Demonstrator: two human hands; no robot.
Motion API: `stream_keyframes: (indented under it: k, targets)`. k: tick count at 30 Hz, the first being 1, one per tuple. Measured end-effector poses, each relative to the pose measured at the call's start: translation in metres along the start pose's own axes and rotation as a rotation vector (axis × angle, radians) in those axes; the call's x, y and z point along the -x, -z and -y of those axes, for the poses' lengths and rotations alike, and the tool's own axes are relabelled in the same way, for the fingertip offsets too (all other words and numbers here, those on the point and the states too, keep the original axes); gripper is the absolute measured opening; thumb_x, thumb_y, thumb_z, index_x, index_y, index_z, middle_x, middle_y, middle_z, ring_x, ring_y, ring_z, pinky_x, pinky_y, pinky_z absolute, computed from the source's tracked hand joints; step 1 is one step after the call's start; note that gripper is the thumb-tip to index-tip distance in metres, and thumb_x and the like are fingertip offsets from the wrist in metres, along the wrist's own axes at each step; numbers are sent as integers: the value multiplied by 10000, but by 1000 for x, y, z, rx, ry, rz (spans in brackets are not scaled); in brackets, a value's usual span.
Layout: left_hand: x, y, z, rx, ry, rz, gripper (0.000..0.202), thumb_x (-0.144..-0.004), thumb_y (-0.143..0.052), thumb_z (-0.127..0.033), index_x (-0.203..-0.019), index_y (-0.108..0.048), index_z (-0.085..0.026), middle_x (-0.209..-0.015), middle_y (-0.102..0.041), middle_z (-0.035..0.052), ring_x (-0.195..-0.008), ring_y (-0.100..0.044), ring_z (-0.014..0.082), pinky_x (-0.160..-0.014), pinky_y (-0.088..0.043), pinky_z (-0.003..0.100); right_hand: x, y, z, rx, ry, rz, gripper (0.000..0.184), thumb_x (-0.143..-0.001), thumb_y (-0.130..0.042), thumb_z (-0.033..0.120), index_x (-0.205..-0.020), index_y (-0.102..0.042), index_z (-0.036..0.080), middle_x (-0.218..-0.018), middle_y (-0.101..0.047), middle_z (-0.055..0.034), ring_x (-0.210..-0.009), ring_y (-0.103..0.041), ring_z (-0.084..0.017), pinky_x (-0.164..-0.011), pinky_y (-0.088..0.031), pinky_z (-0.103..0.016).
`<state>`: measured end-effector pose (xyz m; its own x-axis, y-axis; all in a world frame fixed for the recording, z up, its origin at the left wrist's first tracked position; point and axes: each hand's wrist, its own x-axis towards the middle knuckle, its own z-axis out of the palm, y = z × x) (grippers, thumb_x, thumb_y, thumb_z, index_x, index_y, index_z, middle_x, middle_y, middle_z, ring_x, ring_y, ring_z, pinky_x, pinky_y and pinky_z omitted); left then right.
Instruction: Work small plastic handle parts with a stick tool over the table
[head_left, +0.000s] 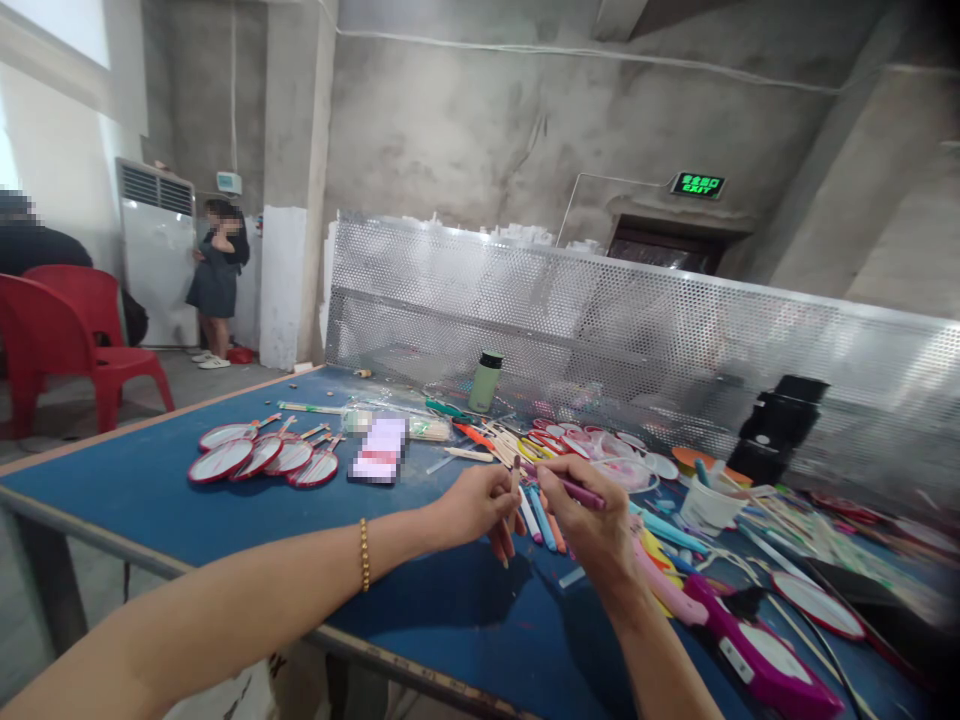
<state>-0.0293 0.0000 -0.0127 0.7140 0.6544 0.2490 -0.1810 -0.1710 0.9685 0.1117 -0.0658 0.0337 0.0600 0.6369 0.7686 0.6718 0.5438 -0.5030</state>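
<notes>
My left hand (484, 500) is closed around a thin wooden stick (516, 474), which stands upright between thumb and fingers; its upper end looks dark. In my right hand (596, 510) there is a purple marker (581, 490), held like a pen and pointing left at the stick. Whether the marker's tip touches the wood I cannot tell. Just beyond and below the hands lie several coloured markers (546, 520), blue, orange and white-barrelled, partly hidden by my right hand. Pale wooden sticks (470, 455) lie a little farther back.
Several red-rimmed round fans (221, 462) lie left on the blue table (142, 510), beside a phone (379, 450). A green bottle (487, 382) stands behind. To the right are a white cup (711, 505), a magenta tool (765, 655) and clutter. A perforated metal panel (450, 290) closes the far side.
</notes>
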Motion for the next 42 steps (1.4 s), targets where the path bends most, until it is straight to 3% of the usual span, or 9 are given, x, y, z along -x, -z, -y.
stream_keyframes:
  k: [16, 21, 29, 37, 42]
  targets:
    - [1, -2, -2, 16, 17, -12, 300, -838, -585, -417, -829, -413, -172, -677, -632, 19, -429, -615, 143, -383, -513, 256, 0, 0, -4, 41, 85, 21, 156, -834, -592, 272, -726, -668, 190, -669, -655, -9, -597, -589, -132, -573, -451, -236]
    - [0, -1, -1, 16, 12, -11, 310, -834, -588, -429, -831, -420, -169, -677, -633, 19, -430, -619, 144, -383, -510, 250, -1, -1, -5, 30, 39, 3, 160, -840, -587, 274, -730, -667, 189, -610, -632, 1, -543, -560, -126, -525, -428, -232]
    - [1, -2, -4, 16, 8, -17, 229, -859, -544, -350, -832, -406, -170, -670, -635, 24, -418, -611, 144, -371, -501, 245, -1, -1, -7, 38, 80, 26, 155, -835, -593, 264, -723, -665, 186, -646, -635, -1, -577, -565, -124, -565, -439, -234]
    - [2, -3, -5, 24, 8, -14, 271, -842, -568, -389, -829, -400, -176, -670, -633, 20, -417, -608, 143, -371, -504, 251, -1, -1, -5, 38, 114, 38, 155, -840, -586, 252, -725, -667, 186, -668, -647, -3, -605, -576, -128, -585, -443, -237]
    - [1, -2, -5, 13, 0, -16, 241, -856, -545, -368, -832, -410, -170, -659, -631, 24, -416, -608, 146, -367, -502, 250, -1, 0, -5, 19, 62, 29, 159, -839, -585, 258, -715, -655, 188, -648, -629, 3, -582, -565, -124, -568, -437, -234]
